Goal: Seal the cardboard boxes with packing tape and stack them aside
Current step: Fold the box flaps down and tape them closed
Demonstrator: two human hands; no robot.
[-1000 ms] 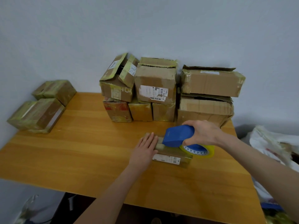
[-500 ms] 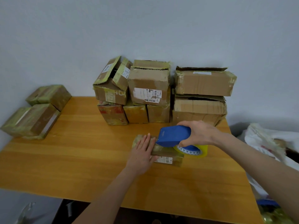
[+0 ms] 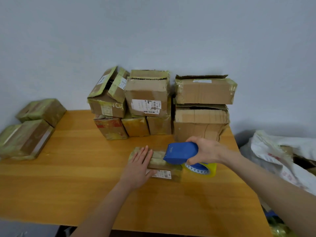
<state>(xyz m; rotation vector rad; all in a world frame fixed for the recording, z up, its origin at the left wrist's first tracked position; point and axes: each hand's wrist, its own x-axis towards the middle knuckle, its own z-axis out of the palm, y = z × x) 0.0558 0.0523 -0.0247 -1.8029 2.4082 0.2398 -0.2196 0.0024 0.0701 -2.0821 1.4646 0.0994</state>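
A small flat cardboard box [image 3: 162, 169] with a white label on its front lies in the middle of the wooden table [image 3: 71, 185]. My left hand [image 3: 138, 165] lies flat on its left part, fingers together and stretched out. My right hand [image 3: 206, 150] grips a blue tape dispenser [image 3: 180, 153] with a yellowish tape roll [image 3: 202, 169]; the dispenser's front rests on the box's right part. Two taped boxes [image 3: 29, 130] sit at the table's far left.
A pile of worn cardboard boxes [image 3: 159, 106], some with open flaps, stands at the back against the wall. White plastic bags [image 3: 280, 156] lie beyond the table's right edge. The near and left table areas show bare wood.
The view has shifted slightly. My right hand and the dispenser have tilted and edged along the box top; my left hand stays pressed on the box.
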